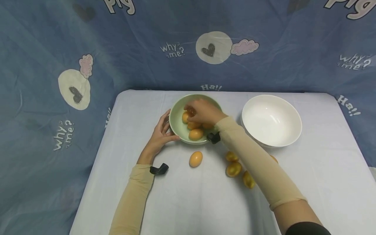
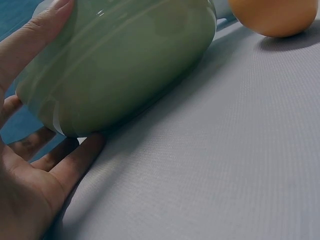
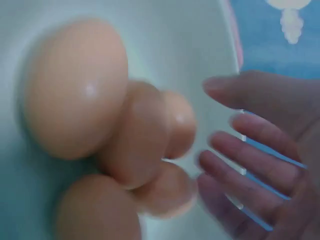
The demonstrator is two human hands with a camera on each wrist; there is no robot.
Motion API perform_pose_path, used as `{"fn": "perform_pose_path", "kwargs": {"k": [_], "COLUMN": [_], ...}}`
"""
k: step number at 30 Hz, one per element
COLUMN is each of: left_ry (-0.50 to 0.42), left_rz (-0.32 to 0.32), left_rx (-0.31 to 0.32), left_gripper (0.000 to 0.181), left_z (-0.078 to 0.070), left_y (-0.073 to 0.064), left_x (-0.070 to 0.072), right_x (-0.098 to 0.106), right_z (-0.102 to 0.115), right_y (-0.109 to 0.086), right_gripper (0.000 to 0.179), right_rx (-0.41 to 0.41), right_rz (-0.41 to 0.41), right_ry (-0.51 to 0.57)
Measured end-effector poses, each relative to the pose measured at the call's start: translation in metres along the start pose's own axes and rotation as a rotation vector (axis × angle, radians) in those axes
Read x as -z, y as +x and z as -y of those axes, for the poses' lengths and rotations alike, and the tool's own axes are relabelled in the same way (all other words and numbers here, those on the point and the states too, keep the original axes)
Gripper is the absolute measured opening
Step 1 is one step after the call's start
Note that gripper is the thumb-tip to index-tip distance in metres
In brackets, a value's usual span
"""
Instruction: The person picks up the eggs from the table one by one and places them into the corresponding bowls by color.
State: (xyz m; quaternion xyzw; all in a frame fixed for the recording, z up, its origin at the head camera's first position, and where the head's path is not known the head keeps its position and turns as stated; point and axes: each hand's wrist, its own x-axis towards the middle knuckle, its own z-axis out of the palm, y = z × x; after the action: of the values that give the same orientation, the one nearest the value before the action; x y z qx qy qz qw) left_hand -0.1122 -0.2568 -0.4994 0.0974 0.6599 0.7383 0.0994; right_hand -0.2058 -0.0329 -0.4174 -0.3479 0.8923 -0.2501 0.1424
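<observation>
A pale green bowl (image 1: 179,125) stands at the middle back of the table, with several brown eggs (image 1: 195,134) inside. My left hand (image 1: 158,138) rests against the bowl's left side. In the left wrist view its thumb (image 2: 42,30) lies along the upper wall, and its fairly straight fingers touch low on the bowl. Inside the bowl, my right hand (image 1: 204,111) hovers at the eggs. The right wrist view, somewhat blurred, shows its fingers (image 3: 250,160) spread beside the eggs with nothing between them. On the cloth in front lies a single brown egg (image 1: 195,159).
A large white bowl (image 1: 271,120) stands to the right of the green one. Several shiny golden eggs (image 1: 233,169) lie on the white-covered table (image 1: 188,202) by my right forearm, which partly hides them. Behind the table hangs a blue printed cloth (image 1: 141,58).
</observation>
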Motion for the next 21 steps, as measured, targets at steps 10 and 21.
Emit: {"fn": "perform_pose_path", "kwargs": {"k": [10,21], "left_ry": [0.007,0.006], "left_rz": [0.003,-0.011], "left_rx": [-0.012,-0.001], "left_gripper": [0.112,0.113], "left_z": [-0.001,0.009], "left_y": [-0.002,0.002], "left_x": [0.001,0.003], "right_x": [-0.005,-0.017], "right_z": [0.011,0.025], "right_y": [-0.031,-0.075], "right_gripper": [0.044,0.043], "right_rx": [0.084,0.117], "right_rz": [-0.021,-0.077], "right_ry": [0.021,0.052]}}
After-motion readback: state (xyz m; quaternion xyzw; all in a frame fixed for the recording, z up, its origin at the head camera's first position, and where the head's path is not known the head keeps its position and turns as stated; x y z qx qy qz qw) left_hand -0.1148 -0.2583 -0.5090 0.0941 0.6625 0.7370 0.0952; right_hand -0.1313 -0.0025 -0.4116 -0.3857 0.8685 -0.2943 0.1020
